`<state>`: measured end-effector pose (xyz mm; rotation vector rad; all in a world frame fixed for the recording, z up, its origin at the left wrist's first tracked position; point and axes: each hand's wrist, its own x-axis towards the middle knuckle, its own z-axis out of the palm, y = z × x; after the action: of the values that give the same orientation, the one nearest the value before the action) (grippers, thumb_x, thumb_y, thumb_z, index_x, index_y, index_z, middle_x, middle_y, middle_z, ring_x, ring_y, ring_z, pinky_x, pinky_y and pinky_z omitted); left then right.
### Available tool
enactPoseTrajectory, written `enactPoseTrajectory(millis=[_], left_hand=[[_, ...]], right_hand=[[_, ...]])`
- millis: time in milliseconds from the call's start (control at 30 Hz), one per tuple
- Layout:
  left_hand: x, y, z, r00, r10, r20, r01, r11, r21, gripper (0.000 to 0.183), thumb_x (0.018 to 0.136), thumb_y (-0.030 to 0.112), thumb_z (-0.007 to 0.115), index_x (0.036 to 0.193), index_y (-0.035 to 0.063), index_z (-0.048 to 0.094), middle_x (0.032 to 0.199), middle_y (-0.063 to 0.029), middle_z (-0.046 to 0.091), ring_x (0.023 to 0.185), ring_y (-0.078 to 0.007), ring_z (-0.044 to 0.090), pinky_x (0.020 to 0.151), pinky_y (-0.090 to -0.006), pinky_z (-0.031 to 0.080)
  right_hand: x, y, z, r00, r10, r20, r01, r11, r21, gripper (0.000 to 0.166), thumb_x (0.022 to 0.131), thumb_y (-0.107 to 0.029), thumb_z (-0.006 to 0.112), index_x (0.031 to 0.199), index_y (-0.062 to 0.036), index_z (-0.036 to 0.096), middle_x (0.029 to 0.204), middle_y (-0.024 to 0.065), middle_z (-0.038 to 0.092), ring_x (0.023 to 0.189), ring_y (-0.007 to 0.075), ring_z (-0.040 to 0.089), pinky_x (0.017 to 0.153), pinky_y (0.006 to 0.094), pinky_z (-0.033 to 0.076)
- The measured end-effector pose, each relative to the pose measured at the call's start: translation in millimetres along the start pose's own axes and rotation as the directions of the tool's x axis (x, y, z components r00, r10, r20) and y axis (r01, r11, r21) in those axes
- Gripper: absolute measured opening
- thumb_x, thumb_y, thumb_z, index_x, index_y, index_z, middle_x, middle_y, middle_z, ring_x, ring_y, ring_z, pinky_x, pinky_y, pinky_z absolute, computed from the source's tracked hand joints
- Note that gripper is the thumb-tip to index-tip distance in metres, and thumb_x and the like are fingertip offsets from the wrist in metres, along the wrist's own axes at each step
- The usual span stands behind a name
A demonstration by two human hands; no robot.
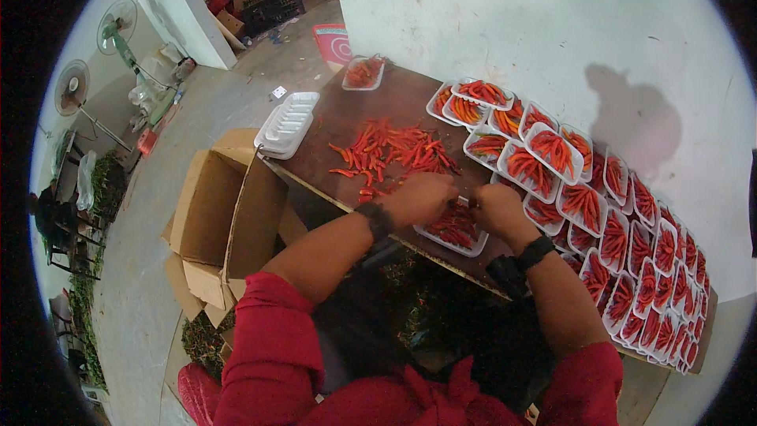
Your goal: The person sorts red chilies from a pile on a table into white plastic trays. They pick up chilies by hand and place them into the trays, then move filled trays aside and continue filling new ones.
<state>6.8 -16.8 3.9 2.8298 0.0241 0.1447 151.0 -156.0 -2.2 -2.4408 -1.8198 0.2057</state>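
A white foam tray (472, 251) filled with red chili peppers (452, 226) lies near the front edge of the brown table. My left hand (427, 196) is over the tray's far left side, its fingers curled and mostly hidden. Opposite it, my right hand (500, 208) bends in over the tray's far right corner. The fingertips of both hands come close together above the peppers; whether they pinch one is not visible. Just beyond my left hand spreads a loose heap of red chili peppers (402, 148).
Many filled chili trays (582, 207) stand stacked along the wall to the right. Empty foam trays (290, 121) are nested at the table's (343, 109) left edge, beside an open cardboard box (207, 207). Another chili tray (362, 74) sits at the far corner. Two fans (118, 29) stand at left.
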Motion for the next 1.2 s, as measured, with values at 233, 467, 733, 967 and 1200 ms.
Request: enactPoseTrajectory(millis=[233,467,733,967,1200], left_hand=[[-5,-7,-2,0.998,-0.036,-0.059,0.034,0.999,-0.029,0.018,0.075,0.011,0.057,0.09,0.0056,0.064,0.092,-0.0167,0.062,0.087,-0.0364,0.061,0.074,-0.0484,0.049],[-8,-11,0,0.994,0.015,-0.111,-0.021,0.998,-0.052,0.015,0.076,0.012,0.057,0.089,0.0062,0.064,0.09,-0.0162,0.061,0.087,-0.0366,0.06,0.073,-0.0482,0.048],[-8,-8,0,1.0,0.024,0.012,-0.024,1.0,0.001,0.022,0.079,0.016,0.055,0.098,0.0149,0.067,0.086,-0.0158,0.06,0.081,-0.0365,0.061,0.069,-0.0489,0.049],[-7,-2,-1,0.997,-0.043,0.058,0.04,0.997,0.06,0.026,0.08,0.019,0.056,0.103,0.0198,0.068,0.084,-0.0149,0.061,0.08,-0.0358,0.062,0.068,-0.0484,0.049],[-9,-16,-1,0.993,-0.022,0.115,0.023,1.0,-0.007,0.028,0.077,0.015,0.059,0.104,0.02,0.068,0.09,-0.0151,0.064,0.085,-0.0367,0.062,0.073,-0.0479,0.049]], right_hand=[[2,2,-2,1.0,-0.015,0.023,0.016,0.998,-0.063,0.013,0.07,-0.018,0.063,0.079,-0.0127,0.071,0.077,0.0141,0.066,0.074,0.0342,0.064,0.066,0.0453,0.051],[0,0,-2,0.999,-0.007,0.05,0.01,0.999,-0.053,0.013,0.068,-0.019,0.066,0.078,-0.0128,0.071,0.077,0.0129,0.066,0.076,0.0332,0.064,0.067,0.0446,0.051],[-2,3,-2,0.999,-0.043,-0.024,0.044,0.999,0.008,0.012,0.068,-0.02,0.067,0.077,-0.0119,0.069,0.077,0.0127,0.066,0.075,0.0333,0.064,0.066,0.0444,0.05],[-5,-5,-9,0.998,-0.063,0.014,0.062,0.998,0.026,0.015,0.071,-0.021,0.063,0.075,-0.0074,0.069,0.075,0.0171,0.066,0.072,0.0363,0.065,0.064,0.0463,0.052],[0,-6,0,0.98,-0.186,-0.067,0.19,0.98,0.065,0.015,0.068,-0.019,0.064,0.073,-0.0054,0.069,0.076,0.0182,0.066,0.072,0.0369,0.065,0.063,0.0472,0.053]])
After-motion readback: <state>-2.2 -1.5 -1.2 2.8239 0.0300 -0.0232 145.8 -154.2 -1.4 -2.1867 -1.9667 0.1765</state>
